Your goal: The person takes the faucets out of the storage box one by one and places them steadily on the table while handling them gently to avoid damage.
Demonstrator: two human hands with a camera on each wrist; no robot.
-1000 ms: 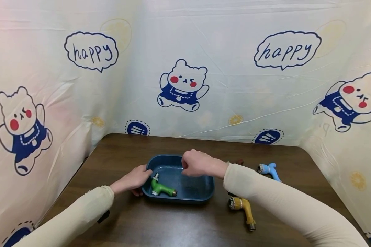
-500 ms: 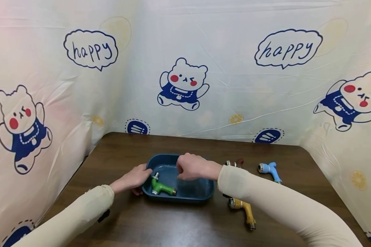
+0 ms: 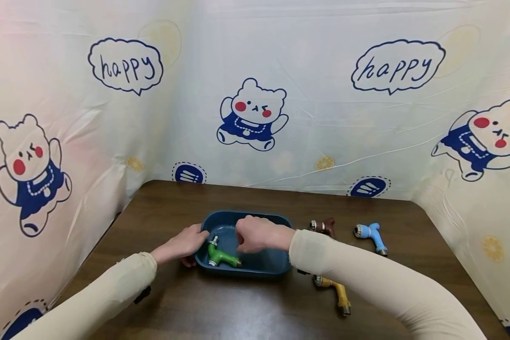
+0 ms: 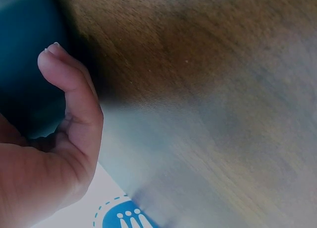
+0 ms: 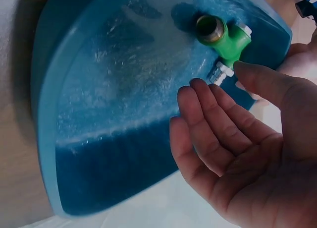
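A dark blue plastic tub stands on the table, and a green faucet lies at its near left inside. My left hand holds the tub's left side, thumb over the rim and fingers against the outer wall. In the left wrist view, a bent finger shows beside the tub wall. My right hand hovers over the middle of the tub. Seen from the right wrist, its palm faces up to the camera, fingers loosely bent and holding nothing, close to the green faucet.
Right of the tub lie a brown faucet, a light blue faucet and a yellow faucet, the last one partly beneath the right sleeve. Printed cloth walls in the brown table at the back and sides.
My right hand has moved left and slightly nearer across the tub, toward the green faucet. The brown faucet, mostly hidden by the arm before, now shows. My left hand stays at the rim.
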